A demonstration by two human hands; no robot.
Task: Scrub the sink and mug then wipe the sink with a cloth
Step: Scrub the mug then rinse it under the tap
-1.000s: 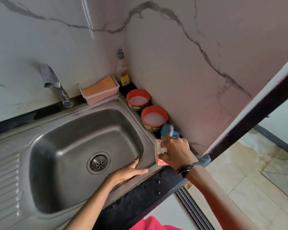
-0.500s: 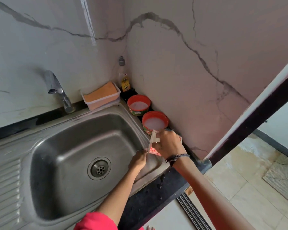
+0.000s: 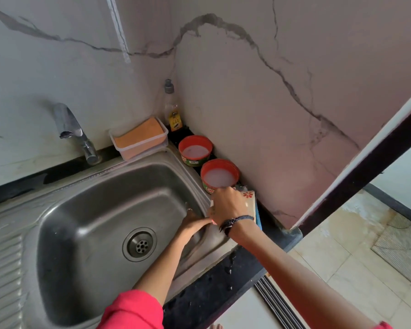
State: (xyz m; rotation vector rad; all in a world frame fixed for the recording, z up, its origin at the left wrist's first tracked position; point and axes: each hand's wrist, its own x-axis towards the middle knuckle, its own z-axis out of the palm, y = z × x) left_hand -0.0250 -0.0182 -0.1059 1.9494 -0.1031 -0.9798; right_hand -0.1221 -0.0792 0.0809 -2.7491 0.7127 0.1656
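The left hand (image 3: 195,223) rests with fingers fairly straight on the sink (image 3: 86,210) wall near the right rim; it holds nothing I can see. Just beyond, the right hand (image 3: 228,205) grips the mug (image 3: 248,198) on the rim by the tubs (image 3: 220,176). I'd keep that grip firm and bring it over the basin; which way its mouth and long axis point I cannot tell.

black stone countertop (image 3: 214,290), wet with droplets, holds an inset stainless steel sink (image 3: 86,210). on its ledge: clear plastic tub with orange sponge (image 3: 139,138), glass bottle (image 3: 172,110), 2 red round soap tubs (image 3: 195,150) (image 3: 220,174).
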